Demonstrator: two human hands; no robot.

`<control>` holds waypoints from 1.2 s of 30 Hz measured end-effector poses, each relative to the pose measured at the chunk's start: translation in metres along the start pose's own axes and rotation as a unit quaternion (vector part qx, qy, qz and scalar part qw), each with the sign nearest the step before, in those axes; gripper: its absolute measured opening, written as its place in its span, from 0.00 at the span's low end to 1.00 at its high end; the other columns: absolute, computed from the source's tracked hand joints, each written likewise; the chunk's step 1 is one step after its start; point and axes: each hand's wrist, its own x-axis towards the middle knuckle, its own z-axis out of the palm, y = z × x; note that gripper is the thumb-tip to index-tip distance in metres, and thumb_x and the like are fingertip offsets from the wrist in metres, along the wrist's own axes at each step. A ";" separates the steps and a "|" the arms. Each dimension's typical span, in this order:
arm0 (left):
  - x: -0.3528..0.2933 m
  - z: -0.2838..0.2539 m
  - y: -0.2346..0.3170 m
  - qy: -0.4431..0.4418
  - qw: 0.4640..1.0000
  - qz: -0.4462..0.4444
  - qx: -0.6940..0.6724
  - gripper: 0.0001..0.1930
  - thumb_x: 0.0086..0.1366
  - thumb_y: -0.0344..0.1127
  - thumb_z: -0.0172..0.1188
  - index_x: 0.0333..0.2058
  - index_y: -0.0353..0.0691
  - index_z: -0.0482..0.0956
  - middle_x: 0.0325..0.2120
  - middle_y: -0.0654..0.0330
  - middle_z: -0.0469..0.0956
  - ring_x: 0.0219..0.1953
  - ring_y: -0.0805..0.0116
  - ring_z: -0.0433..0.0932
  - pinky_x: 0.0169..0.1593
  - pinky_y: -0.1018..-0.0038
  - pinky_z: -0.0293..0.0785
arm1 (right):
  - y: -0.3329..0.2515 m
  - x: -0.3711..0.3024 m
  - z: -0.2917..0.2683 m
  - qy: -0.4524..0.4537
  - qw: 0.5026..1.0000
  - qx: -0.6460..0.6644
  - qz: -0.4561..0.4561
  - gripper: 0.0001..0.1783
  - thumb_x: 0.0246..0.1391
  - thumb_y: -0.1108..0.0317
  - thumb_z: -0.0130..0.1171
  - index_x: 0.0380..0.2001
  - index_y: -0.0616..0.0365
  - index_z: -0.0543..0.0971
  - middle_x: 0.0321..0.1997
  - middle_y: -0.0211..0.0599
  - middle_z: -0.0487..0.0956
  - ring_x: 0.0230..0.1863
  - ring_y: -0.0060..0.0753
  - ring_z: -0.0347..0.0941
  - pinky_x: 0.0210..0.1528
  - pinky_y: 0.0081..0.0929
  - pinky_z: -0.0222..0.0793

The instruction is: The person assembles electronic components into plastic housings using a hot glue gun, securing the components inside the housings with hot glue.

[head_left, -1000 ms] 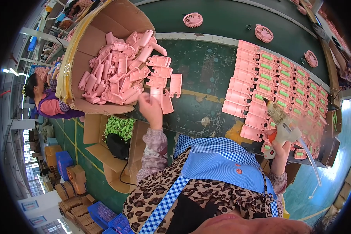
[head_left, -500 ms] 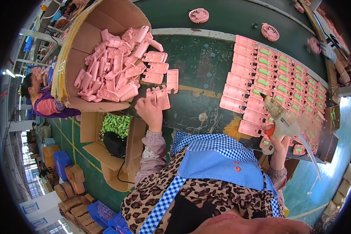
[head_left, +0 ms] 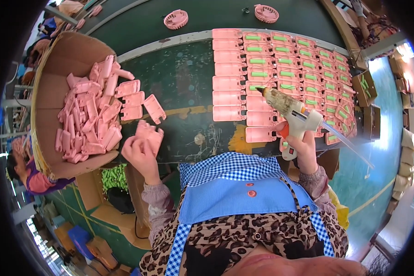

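Observation:
At the left of the bench, my left hand (head_left: 140,156) pinches a pink plastic shell (head_left: 150,135) near the bench's front edge. A single loose pink shell (head_left: 154,109) lies tilted just beyond it, beside a short column of pink shells (head_left: 133,99). On the right, my right hand (head_left: 303,149) is wrapped around the handle of a white glue gun (head_left: 292,110) with a red trigger. Its dark, stained nozzle points left, over laid-out pink shells (head_left: 227,83). Green cylindrical cells (head_left: 287,73) sit in many of these shells; the leftmost column holds none.
A large cardboard box (head_left: 48,106) heaped with pink parts stands at the left. Below it is an open carton (head_left: 119,207) with green cells. Round pink grilles (head_left: 175,19) lie on the dark belt beyond. A clear glue stick (head_left: 349,145) trails from the gun. Other people are nearby.
The view has swung right, so the bench appears further left. My left hand has drawn a pink shell nearer the front edge. My right hand keeps the glue gun over the shells.

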 end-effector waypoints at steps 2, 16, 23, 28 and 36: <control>0.000 0.000 0.031 -0.067 0.995 0.042 -0.056 0.05 0.53 0.26 0.61 0.29 0.37 0.75 0.42 0.55 0.72 0.47 0.54 0.67 0.52 0.62 0.62 | -0.002 -0.002 0.002 0.011 1.000 0.003 0.002 0.28 0.45 0.69 0.53 0.52 0.68 0.67 0.43 0.43 0.77 0.40 0.29 0.73 0.36 0.24 0.72; -0.037 0.076 0.114 -0.247 0.896 0.261 -0.262 0.14 0.46 0.27 0.63 0.35 0.39 0.75 0.50 0.51 0.67 0.55 0.48 0.63 0.57 0.58 0.61 | 0.005 -0.018 -0.002 0.019 0.997 0.067 -0.025 0.29 0.45 0.76 0.54 0.53 0.67 0.65 0.43 0.43 0.77 0.37 0.24 0.71 0.37 0.21 0.67; -0.035 0.086 0.121 -0.262 0.889 0.220 -0.306 0.29 0.46 0.27 0.65 0.50 0.41 0.68 0.59 0.47 0.56 0.63 0.44 0.54 0.63 0.56 0.53 | 0.011 -0.021 -0.003 0.018 0.998 0.047 -0.042 0.28 0.45 0.76 0.54 0.54 0.66 0.65 0.45 0.42 0.77 0.40 0.25 0.72 0.40 0.22 0.68; -0.034 0.073 0.123 -0.251 0.899 0.227 -0.279 0.30 0.46 0.26 0.65 0.51 0.41 0.66 0.57 0.48 0.58 0.60 0.46 0.58 0.61 0.58 0.56 | 0.009 -0.023 -0.004 0.020 0.998 0.048 -0.031 0.28 0.45 0.77 0.54 0.53 0.66 0.65 0.45 0.42 0.77 0.40 0.25 0.72 0.41 0.22 0.68; -0.060 0.045 0.094 -0.303 0.874 0.286 -0.252 0.19 0.43 0.27 0.67 0.37 0.41 0.75 0.42 0.55 0.69 0.47 0.52 0.67 0.51 0.60 0.63 | 0.009 -0.023 -0.004 0.033 0.999 0.017 -0.034 0.28 0.44 0.69 0.55 0.50 0.70 0.68 0.43 0.45 0.78 0.49 0.40 0.74 0.56 0.38 0.67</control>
